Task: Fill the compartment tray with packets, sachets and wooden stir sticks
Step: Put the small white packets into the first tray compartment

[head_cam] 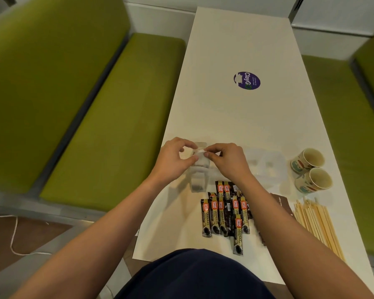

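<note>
Clear plastic compartment tray [198, 183] lies under the left hand [173, 160] and right hand [229, 162], both pinching one small pale sachet [200, 150], best lowered level into a single compartment.

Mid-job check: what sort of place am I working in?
Probably a cafeteria or office pantry booth: a long white table flanked by green cushioned benches, a round ClayGo sticker on its top, and paper cups beside coffee sachets and wooden stir sticks.
</note>
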The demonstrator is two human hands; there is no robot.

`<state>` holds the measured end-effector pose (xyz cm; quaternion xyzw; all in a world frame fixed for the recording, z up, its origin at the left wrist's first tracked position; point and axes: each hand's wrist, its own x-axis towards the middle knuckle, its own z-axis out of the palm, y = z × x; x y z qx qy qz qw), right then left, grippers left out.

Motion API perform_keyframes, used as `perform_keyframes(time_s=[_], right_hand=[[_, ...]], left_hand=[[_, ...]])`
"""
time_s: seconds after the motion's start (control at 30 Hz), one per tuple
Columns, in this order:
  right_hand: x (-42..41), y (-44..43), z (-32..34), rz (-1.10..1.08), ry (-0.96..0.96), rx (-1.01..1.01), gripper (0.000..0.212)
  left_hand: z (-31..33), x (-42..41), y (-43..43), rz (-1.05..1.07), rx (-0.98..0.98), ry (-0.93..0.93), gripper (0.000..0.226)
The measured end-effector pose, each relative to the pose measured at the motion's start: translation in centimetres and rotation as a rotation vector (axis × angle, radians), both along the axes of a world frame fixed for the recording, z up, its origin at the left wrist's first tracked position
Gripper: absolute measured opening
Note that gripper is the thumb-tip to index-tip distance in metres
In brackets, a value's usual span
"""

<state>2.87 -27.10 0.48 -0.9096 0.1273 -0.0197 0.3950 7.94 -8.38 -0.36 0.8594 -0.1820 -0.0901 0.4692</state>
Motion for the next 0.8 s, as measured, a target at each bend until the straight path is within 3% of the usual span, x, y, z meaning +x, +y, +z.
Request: perform_keyframes(time_s=[0.17,0.43,0.6,0.8], right_hand=[[0.4,0.3,-0.2,-0.067,0.009,-0.001,0.016],[0.3,1.0,-0.5,-0.034,-0.016,-0.199,0.026],[-0.3,1.2,-0.3,0.031,-0.043,-0.294,0.018],[-0.3,1.5,-0.4,0.068,-0.041,-0.346,0.026]], left_hand=[[-0.7,-0.9,0.0,-0.048,0.056,-0.116,0.006],[-1.0,-1.5,0.8,-0.141,0.285,-0.265,0.031],[-0.8,-1.7,0.8,-0.205,0.405,-0.427,0.044],[-0.9,-2.2,1.0,-0.254,0.419,-0.377,0.042]])
